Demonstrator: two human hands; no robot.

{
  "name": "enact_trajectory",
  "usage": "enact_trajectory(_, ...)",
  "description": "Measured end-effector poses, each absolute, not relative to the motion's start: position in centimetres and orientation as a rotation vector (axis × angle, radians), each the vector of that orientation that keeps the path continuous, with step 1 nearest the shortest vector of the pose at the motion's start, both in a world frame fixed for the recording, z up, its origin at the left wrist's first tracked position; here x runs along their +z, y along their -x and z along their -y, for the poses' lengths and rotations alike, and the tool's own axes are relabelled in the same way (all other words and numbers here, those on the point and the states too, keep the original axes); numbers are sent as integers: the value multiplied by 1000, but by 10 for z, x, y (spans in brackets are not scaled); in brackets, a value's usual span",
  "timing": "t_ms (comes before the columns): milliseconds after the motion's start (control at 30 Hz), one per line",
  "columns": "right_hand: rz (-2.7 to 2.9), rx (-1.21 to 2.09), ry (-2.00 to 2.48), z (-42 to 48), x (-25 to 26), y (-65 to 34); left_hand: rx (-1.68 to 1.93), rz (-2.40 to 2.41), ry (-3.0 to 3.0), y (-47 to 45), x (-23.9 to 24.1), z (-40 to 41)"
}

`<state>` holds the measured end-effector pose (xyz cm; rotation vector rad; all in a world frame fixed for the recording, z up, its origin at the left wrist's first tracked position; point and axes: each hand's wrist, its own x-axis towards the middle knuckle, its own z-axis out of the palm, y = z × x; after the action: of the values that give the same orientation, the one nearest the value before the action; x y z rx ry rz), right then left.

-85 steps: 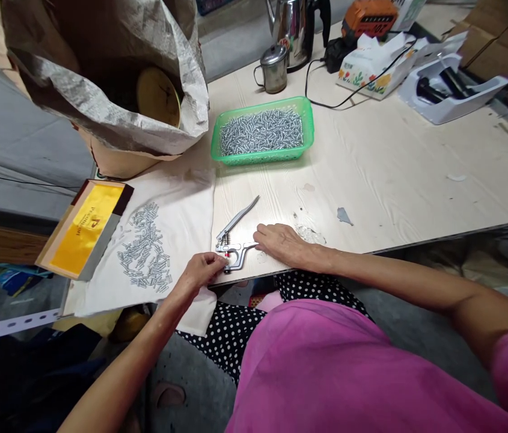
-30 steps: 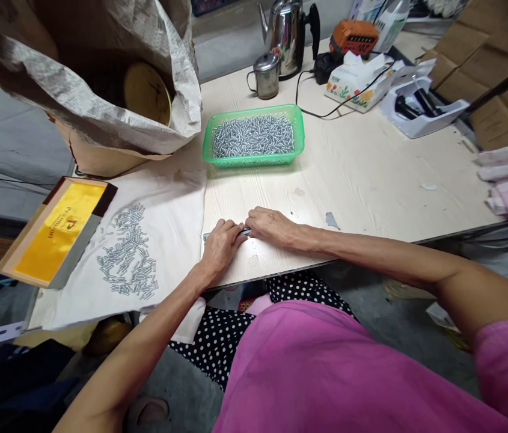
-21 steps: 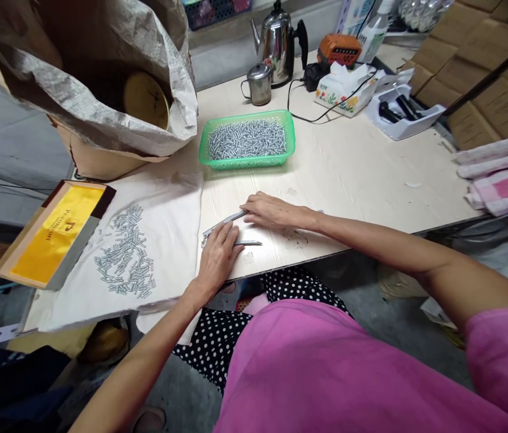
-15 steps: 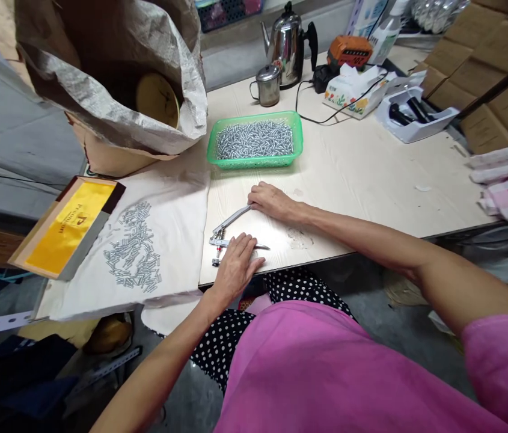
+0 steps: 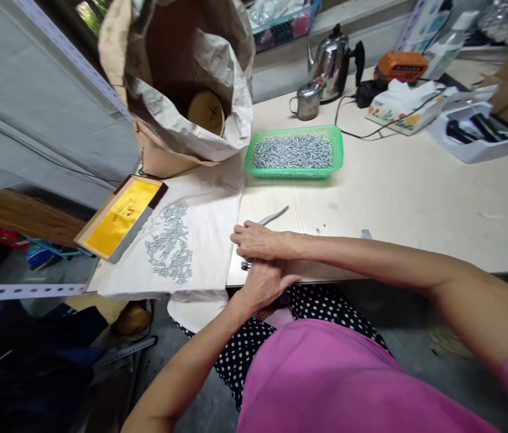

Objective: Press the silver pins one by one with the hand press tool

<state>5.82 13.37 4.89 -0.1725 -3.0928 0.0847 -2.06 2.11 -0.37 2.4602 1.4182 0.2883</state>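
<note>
My right hand lies near the table's front edge, fingers curled together over the head of metal hand pliers. One silver handle sticks out beyond the knuckles. My left hand sits just under the right wrist at the table edge, thumb out to the right and fingers hidden. A small part of the tool's head shows between the hands. Left of them, a pile of small silver metal pieces lies on a white cloth. A green basket full of the same pieces stands farther back.
A yellow box rests at the cloth's left edge. A big open paper sack stands behind it. At the back are a kettle, a metal cup, a tissue box and a white tray. The pale table extends right.
My right hand has come back from the handle's end and now covers the tool's head. My left hand has slid under the right wrist. The camera has swung left.
</note>
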Motion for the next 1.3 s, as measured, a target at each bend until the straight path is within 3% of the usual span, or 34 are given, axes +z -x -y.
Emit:
enact_trajectory(200,2952,196,-50,-131,39,-42,335,-1408,-2429,19,-5,-17)
enact_trajectory(367,2460,318,313,-165,73,-55,544,-1343,-2578,34,-2,-19)
enact_trajectory(500,2228,138,700,-237,107,-105,798,-1832,-2516,100,10,-35)
enact_trajectory(700,2289,-29,1005,-261,84,-163,191,-2604,-2098,213,37,-71)
enact_trajectory(800,2405,120,947,-226,52,-166,-91,-2586,-2068,233,43,-82)
enact_trajectory(933,2439,333,857,-187,29,-164,-181,-2453,-2119,236,47,-88)
enact_trajectory(1033,2395,490,829,-177,35,-156,67,-2465,-2017,233,51,-91)
enact_trajectory(1133,2275,736,792,-172,50,-131,655,-2379,-1507,221,54,-92)
enact_trajectory(1300,1928,1389,811,-157,54,-51,1042,-1870,-878,177,58,-86)
